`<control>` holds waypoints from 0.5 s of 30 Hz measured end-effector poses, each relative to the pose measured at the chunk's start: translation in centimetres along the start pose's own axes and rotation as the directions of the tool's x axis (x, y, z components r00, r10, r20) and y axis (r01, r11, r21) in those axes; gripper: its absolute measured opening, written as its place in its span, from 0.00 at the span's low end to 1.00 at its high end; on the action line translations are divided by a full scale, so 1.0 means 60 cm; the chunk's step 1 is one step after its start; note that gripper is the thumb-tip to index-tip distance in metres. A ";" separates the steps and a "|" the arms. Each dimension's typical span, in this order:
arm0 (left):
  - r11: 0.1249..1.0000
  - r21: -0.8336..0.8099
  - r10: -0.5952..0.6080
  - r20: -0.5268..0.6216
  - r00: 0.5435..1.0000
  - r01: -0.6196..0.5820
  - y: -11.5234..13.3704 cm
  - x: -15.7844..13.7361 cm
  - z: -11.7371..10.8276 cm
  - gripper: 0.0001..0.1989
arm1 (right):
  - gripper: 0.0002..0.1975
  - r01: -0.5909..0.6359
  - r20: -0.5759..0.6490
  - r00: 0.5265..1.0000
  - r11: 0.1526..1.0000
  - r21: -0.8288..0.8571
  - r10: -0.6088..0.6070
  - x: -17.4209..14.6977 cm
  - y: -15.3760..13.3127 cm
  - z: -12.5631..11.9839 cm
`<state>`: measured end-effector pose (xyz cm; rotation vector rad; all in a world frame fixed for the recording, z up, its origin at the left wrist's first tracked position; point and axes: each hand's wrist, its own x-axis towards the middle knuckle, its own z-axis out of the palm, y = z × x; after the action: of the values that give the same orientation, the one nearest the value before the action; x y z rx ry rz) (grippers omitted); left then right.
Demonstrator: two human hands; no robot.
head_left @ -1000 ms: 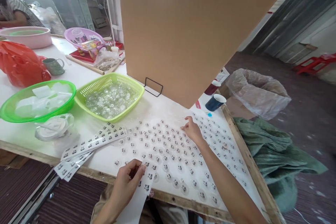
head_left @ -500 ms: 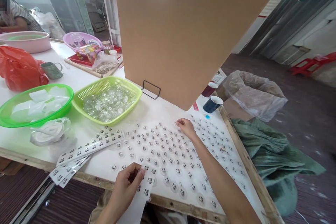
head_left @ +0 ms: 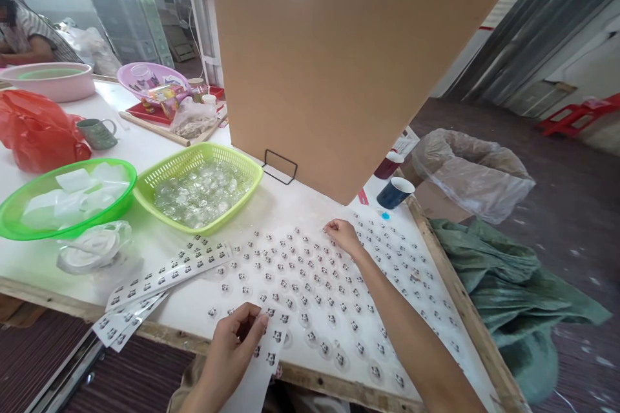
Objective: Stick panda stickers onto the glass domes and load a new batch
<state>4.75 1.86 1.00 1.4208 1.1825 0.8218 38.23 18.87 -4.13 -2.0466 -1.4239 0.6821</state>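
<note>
My left hand (head_left: 233,350) is closed in a pinch on a white sticker sheet (head_left: 271,352) printed with small black-and-white panda heads, held at the table's front edge. Farther back, the fingertips of my right hand (head_left: 343,235) are pinched together low over the tabletop; whatever is between them is too small to make out. Round clear discs (head_left: 340,359), many with a panda sticker in the middle, lie spread in rows around and under my right forearm. More panda sticker sheets (head_left: 167,276) lie overlapped to the left, with ends hanging past the edge.
A yellow-green basket (head_left: 203,229) holds many clear discs. Beside it are a green bowl (head_left: 126,197) of white pieces and a bagged white roll (head_left: 94,245). A tall brown board (head_left: 339,77) stands behind. Mugs (head_left: 394,193) stand at right; a person (head_left: 36,39) sits far left.
The whole view has shifted slightly. Both hands keep nearly the same places and the same pinched grips; I see nothing taken up or let go.
</note>
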 end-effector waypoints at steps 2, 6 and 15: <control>1.000 -0.002 -0.009 0.005 1.000 0.009 0.000 -0.001 -0.001 0.18 | 0.07 -0.003 0.006 1.000 1.000 -0.012 0.003 -0.001 0.001 -0.002; 1.000 -0.008 -0.026 0.021 0.999 0.026 -0.002 0.000 -0.001 0.18 | 0.06 -0.020 0.020 1.000 0.999 -0.051 0.021 0.000 0.004 -0.001; 0.999 -0.015 -0.033 0.002 0.999 0.033 -0.006 0.002 -0.002 0.19 | 0.02 0.020 0.013 1.000 0.984 -0.176 -0.018 -0.004 0.001 0.014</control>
<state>4.59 1.99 0.65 1.3860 1.1930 0.8049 37.64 18.77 -4.75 -2.1624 -1.5568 0.5782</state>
